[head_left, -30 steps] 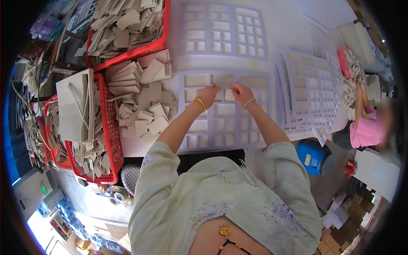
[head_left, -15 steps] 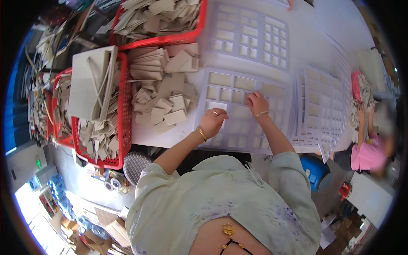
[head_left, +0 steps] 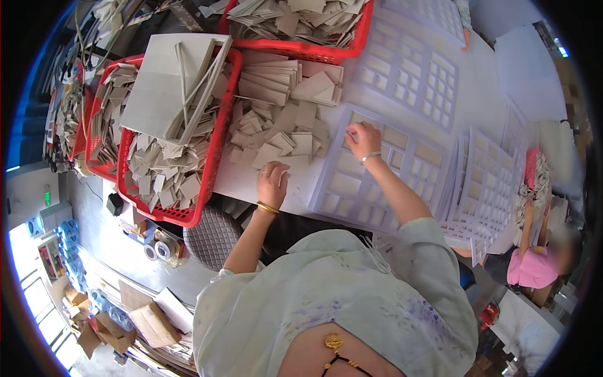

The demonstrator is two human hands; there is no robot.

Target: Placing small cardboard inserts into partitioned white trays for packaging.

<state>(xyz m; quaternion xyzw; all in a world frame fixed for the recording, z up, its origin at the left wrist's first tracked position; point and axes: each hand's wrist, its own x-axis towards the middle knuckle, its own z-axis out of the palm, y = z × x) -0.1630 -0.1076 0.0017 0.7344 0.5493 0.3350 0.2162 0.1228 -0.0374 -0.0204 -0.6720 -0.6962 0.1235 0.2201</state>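
Grip, right hand [head_left: 364, 139]: fingers part-curled over the far left corner area of the near grid frame [head_left: 323, 181]; whether a piece is pinched cannot be told. Left hand [head_left: 271, 183]: fingers loosely bent, held left of the near grid frame, beside the loose board pieces [head_left: 282, 135]; whether anything is gripped cannot be told.

Edges: the near grid frame is laid aslant on the white table [head_left: 295, 190]. Left of its left edge, a strip of tabletop is seen, widened toward the table's near edge. Beyond its far edge, a second grid frame [head_left: 406, 74] is set, with a narrow gap between. On its right, movement is limited by a stack of grid frames [head_left: 485, 188].

Containers: left of the near grid frame, past the loose pieces, a red basket [head_left: 217, 149] is filled with cut pieces, and large grey boards [head_left: 164, 83] are laid across it. Farther off to its upper left, another red basket [head_left: 314, 53] is heaped with board pieces.
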